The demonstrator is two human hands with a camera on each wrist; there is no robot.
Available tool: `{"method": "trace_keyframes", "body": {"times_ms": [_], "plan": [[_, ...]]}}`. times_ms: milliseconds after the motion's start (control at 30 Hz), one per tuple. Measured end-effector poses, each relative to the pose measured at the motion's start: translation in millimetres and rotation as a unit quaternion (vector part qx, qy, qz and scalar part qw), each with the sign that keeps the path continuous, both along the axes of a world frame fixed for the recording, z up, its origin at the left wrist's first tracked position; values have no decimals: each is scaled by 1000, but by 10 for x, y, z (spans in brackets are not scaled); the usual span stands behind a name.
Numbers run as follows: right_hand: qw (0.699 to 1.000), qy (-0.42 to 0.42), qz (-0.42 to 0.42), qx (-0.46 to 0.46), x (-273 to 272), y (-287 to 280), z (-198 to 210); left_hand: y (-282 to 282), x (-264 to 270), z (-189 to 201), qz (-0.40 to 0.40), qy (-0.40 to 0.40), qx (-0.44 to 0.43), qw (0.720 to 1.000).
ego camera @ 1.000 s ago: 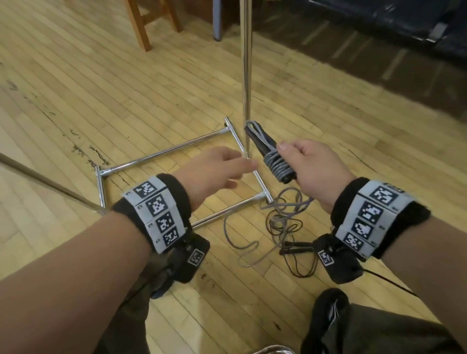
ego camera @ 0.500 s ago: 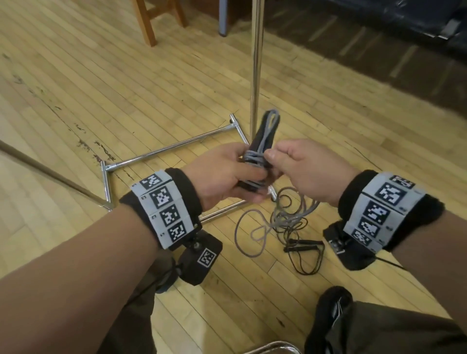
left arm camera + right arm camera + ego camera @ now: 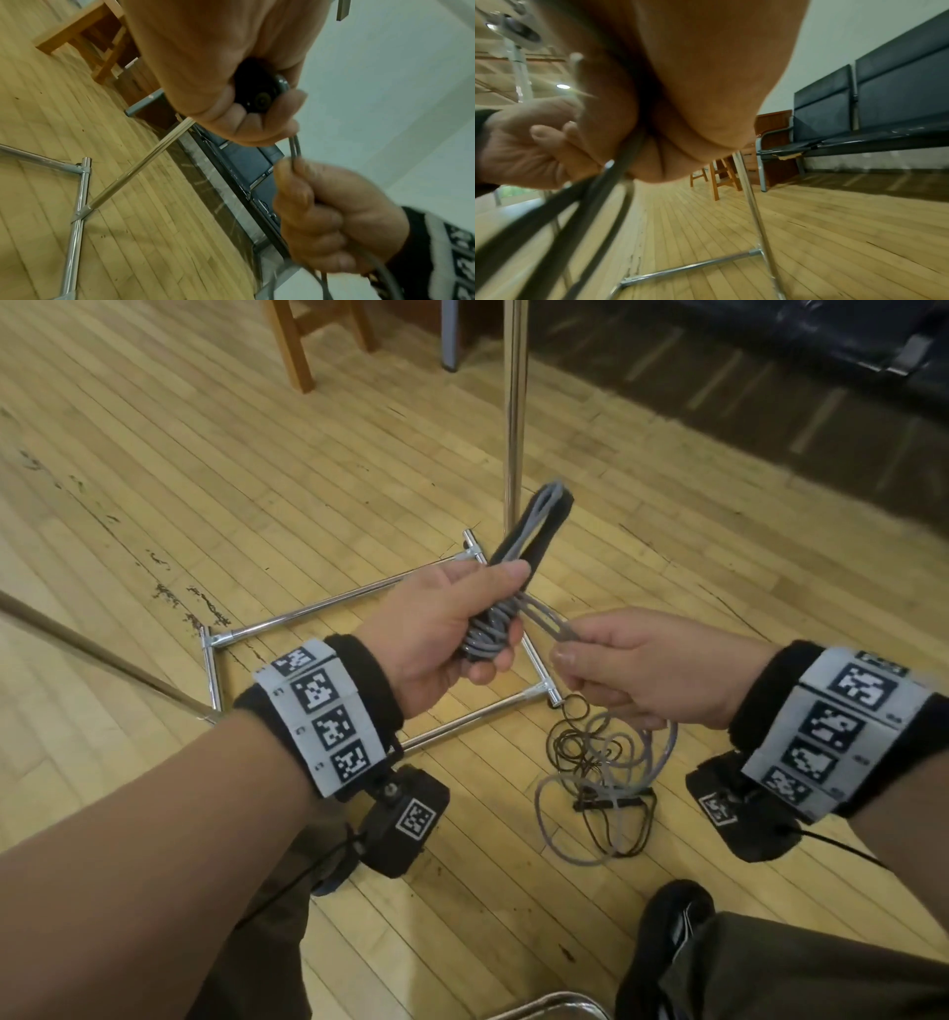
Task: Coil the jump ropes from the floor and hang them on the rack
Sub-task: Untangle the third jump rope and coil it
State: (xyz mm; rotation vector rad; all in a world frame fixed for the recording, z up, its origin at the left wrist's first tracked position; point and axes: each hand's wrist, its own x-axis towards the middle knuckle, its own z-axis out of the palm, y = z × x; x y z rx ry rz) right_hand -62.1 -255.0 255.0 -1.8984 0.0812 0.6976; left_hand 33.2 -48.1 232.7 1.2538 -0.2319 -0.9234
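Note:
My left hand [image 3: 462,618] grips a grey jump rope bundle [image 3: 529,536], its cord wound round black handles that stick up toward the rack pole [image 3: 515,413]. My right hand [image 3: 616,670] pinches a doubled grey cord loop [image 3: 547,624] that leads out of the bundle to the right. The left wrist view shows the black handle end [image 3: 259,95] inside my curled left fingers and the cord [image 3: 295,150] running down into my right fist. More loose grey and dark rope [image 3: 601,762] lies tangled on the floor below my right hand.
The rack's chrome base frame [image 3: 328,608] lies on the wooden floor under my hands. A wooden stool [image 3: 303,346] stands at the back left. Dark bench seats [image 3: 875,105] line the wall at right. My shoe [image 3: 667,927] and trouser legs are at the bottom.
The bundle passed from my right hand into my left. My right hand then drew a cord loop out to the right, and both hands rose slightly.

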Motion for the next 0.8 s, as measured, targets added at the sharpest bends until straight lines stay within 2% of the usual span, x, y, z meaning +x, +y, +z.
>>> {"method": "trace_keyframes", "body": {"times_ms": [100, 167, 200, 267, 333, 367, 400, 467, 500, 567, 600, 700, 800], "plan": [[998, 36, 8, -43, -41, -191, -83, 66, 65, 58, -87, -29, -5, 996], [994, 32, 12, -101, -33, -259, -137, 25, -27, 71, -203, -100, 78, 971], [992, 29, 19, -119, -19, -255, -153, -29, -103, 62, -257, -136, 136, 947], [989, 17, 21, -143, 18, -198, -171, -157, -259, 11, -338, -205, 257, 882], [983, -14, 16, -185, 65, -108, -150, -246, -378, -70, -371, -275, 349, 815], [978, -32, 22, -204, 86, -53, -112, -266, -417, -106, -375, -299, 379, 792], [972, -50, 40, -228, 99, 16, -70, -276, -444, -134, -375, -311, 402, 776], [949, -91, 94, -288, 104, 157, 7, -286, -438, -162, -362, -315, 435, 762], [936, -109, 115, -315, 97, 220, 36, -283, -402, -163, -344, -310, 449, 764], [922, -132, 127, -342, 77, 295, 65, -241, -280, -165, -275, -286, 464, 792], [925, -127, 121, -336, 64, 308, 73, -200, -201, -167, -231, -269, 456, 817], [965, -54, 60, -249, 31, 269, 83, -51, 14, -178, -105, -179, 376, 903], [982, 22, 41, -182, -10, 199, -13, 67, 148, -190, -53, -80, 266, 959]]}}
